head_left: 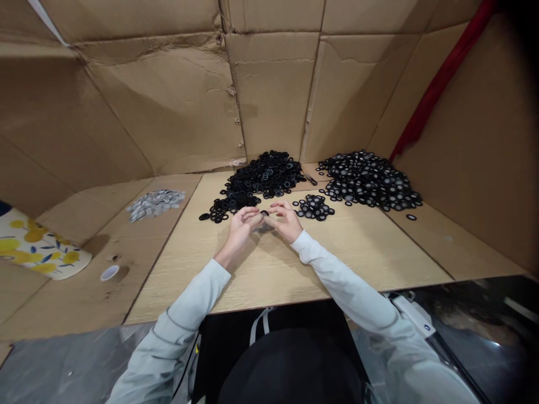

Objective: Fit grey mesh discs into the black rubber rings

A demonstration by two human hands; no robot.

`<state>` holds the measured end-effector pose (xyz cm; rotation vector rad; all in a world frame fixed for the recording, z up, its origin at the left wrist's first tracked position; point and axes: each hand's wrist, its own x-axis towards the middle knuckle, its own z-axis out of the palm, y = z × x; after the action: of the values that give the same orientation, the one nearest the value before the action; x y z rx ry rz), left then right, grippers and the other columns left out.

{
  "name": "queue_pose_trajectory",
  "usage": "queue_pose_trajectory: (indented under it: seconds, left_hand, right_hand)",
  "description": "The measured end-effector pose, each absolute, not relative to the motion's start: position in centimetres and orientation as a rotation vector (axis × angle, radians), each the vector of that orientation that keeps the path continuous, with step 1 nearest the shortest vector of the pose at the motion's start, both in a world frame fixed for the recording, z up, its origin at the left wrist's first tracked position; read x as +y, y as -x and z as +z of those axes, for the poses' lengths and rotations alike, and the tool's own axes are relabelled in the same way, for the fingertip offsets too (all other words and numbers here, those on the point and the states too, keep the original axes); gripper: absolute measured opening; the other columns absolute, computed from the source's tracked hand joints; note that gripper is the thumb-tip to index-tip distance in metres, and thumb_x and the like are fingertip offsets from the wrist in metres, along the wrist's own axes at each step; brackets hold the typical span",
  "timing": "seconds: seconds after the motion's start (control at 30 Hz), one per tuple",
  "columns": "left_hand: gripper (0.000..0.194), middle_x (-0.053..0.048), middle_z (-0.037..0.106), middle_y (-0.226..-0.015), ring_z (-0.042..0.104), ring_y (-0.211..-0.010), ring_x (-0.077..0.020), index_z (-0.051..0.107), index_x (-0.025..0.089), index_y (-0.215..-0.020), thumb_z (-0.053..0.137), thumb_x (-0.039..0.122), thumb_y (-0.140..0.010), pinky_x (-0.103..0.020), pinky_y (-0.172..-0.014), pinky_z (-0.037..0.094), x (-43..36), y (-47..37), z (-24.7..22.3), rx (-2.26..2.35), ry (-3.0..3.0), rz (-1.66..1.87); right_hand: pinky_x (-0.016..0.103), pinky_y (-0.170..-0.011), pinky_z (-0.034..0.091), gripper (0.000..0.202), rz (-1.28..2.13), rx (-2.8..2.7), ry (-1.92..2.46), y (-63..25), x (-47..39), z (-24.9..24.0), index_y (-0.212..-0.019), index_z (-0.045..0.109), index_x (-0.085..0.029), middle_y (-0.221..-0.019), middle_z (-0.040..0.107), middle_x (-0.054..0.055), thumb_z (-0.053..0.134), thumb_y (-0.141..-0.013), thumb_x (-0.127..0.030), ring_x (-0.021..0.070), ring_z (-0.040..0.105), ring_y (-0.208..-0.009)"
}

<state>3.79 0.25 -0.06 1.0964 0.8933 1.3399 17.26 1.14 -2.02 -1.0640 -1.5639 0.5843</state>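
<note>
My left hand (243,225) and my right hand (288,222) meet above the middle of the board, fingertips pinched from both sides on a small black ring (264,213). Whether a disc sits inside that ring is too small to tell. Just under the fingers lie a few grey discs (263,228), partly hidden by the hands. Behind my left hand spreads a heap of black rings (269,173). Close to my right hand is a small cluster of black rings with grey centres (314,207).
A large heap of grey-centred black rings (370,180) lies at the back right. Silver discs (155,203) are piled on the left. A tape roll (110,273) and a flower-patterned cylinder (46,247) stand at far left. Cardboard walls (278,84) enclose the table.
</note>
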Motion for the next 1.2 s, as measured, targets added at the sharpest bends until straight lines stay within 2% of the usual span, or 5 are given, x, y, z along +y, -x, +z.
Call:
queue_pose_trajectory:
  seconds: [0.3,0.63,0.73,1.0,1.2]
  left_hand:
    - [0.029,-0.009,0.068,-0.084,0.063,-0.076,-0.0190,0.068,0.014,-0.080,0.075,0.020,-0.053,-0.033,-0.077,0.047,0.5,-3.3,0.0,0.905,-1.314,1.213]
    - [0.014,0.000,0.061,-0.063,0.057,-0.059,-0.0106,0.059,0.017,-0.065,0.071,0.018,-0.057,-0.024,-0.059,0.045,0.1,-4.4,-0.2,0.939,-1.342,1.439]
    - [0.018,0.001,0.061,-0.063,0.058,-0.060,-0.0108,0.055,0.018,-0.062,0.072,0.018,-0.055,-0.024,-0.060,0.046,0.1,-4.5,0.0,0.902,-1.340,1.460]
    - [0.020,-0.001,0.063,-0.068,0.058,-0.061,-0.0122,0.061,0.017,-0.071,0.072,0.020,-0.055,-0.026,-0.060,0.046,0.6,-4.2,0.0,0.910,-1.285,1.366]
    - [0.016,-0.002,0.063,-0.069,0.059,-0.064,-0.0131,0.062,0.017,-0.067,0.072,0.020,-0.055,-0.026,-0.063,0.046,0.1,-4.5,-0.1,0.935,-1.308,1.396]
  right_hand:
    - [0.035,-0.076,0.044,0.009,0.628,-1.512,1.096,-17.5,1.3,-2.2,-0.063,0.062,-0.018,-0.082,0.053,0.004,0.060,-0.066,-0.026,0.0191,0.053,-0.084]
    - [0.036,-0.077,0.043,0.011,0.408,-1.582,1.158,-18.1,1.1,-1.8,-0.064,0.060,-0.018,-0.082,0.056,0.005,0.060,-0.068,-0.029,0.0206,0.054,-0.083]
    - [0.035,-0.076,0.043,0.010,0.372,-1.587,1.161,-18.2,1.0,-1.8,-0.065,0.060,-0.018,-0.082,0.056,0.005,0.058,-0.069,-0.028,0.0204,0.054,-0.082]
    - [0.036,-0.081,0.041,0.010,0.330,-1.667,1.082,-18.2,0.4,-1.3,-0.069,0.060,-0.020,-0.084,0.055,0.005,0.057,-0.073,-0.028,0.0200,0.051,-0.085]
    - [0.038,-0.082,0.040,0.006,0.309,-1.617,1.193,-18.1,0.9,-1.7,-0.065,0.060,-0.020,-0.083,0.054,0.005,0.058,-0.070,-0.024,0.0213,0.051,-0.085]
